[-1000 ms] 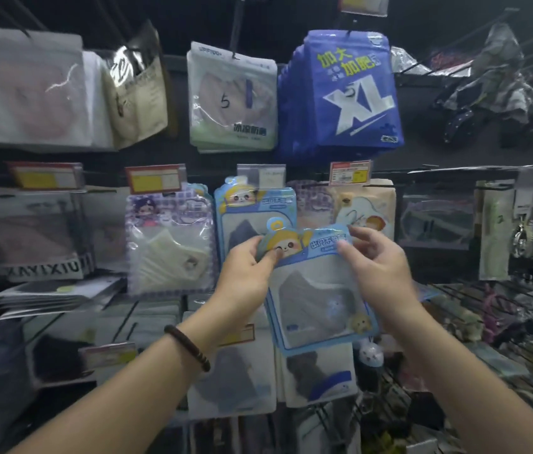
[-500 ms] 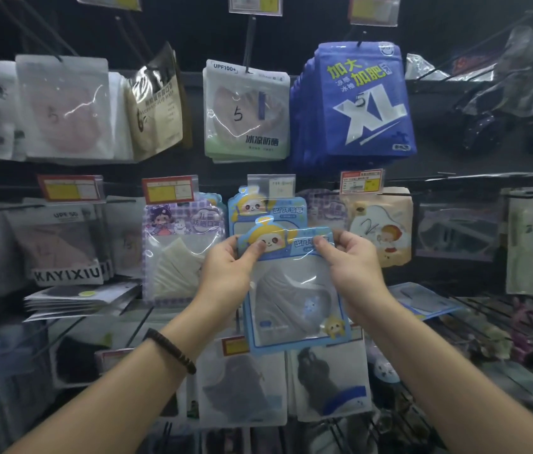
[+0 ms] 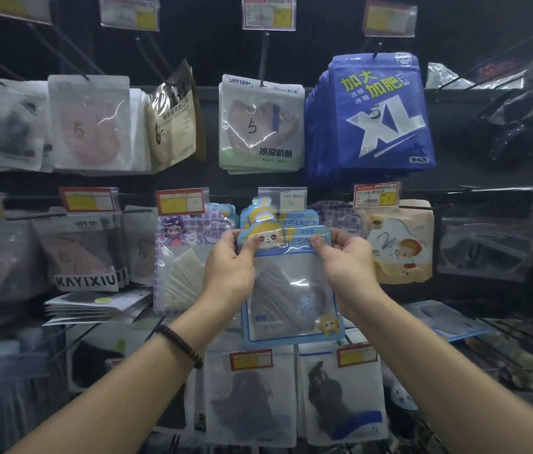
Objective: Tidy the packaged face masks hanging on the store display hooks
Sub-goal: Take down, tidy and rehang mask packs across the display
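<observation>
the mask packet (image 3: 291,290), a blue-edged pouch with a cartoon header and a clear window over a grey mask, is held up in front of the middle row of the display, just below the matching packets (image 3: 266,213) on the hook behind it. the left hand (image 3: 229,273) pinches the header's left corner, thumb in front. the right hand (image 3: 350,270) pinches the right corner the same way, so both hands are grasping it and it hangs flat between them. i'd judge it very light, thin and floppy, with glossy plastic that is a little slippery and nothing breakable inside. the header looks like the stiffest part, so the top corners seem the sensible hold, leaving the middle free for a hang hole, though i can't make one out. there is no desk here, only a dark back wall with rows of thin metal hooks and a price tag (image 3: 282,198) clipped over this one. a purple packet (image 3: 186,257) hangs just beside on the left and a beige packet (image 3: 396,244) on the right, with blue xl packets (image 3: 376,116) above. a stack of flat packets (image 3: 94,306) lies lower left, and a loose blue packet (image 3: 445,319) rests on the wire shelf to the right. the light is dim.
</observation>
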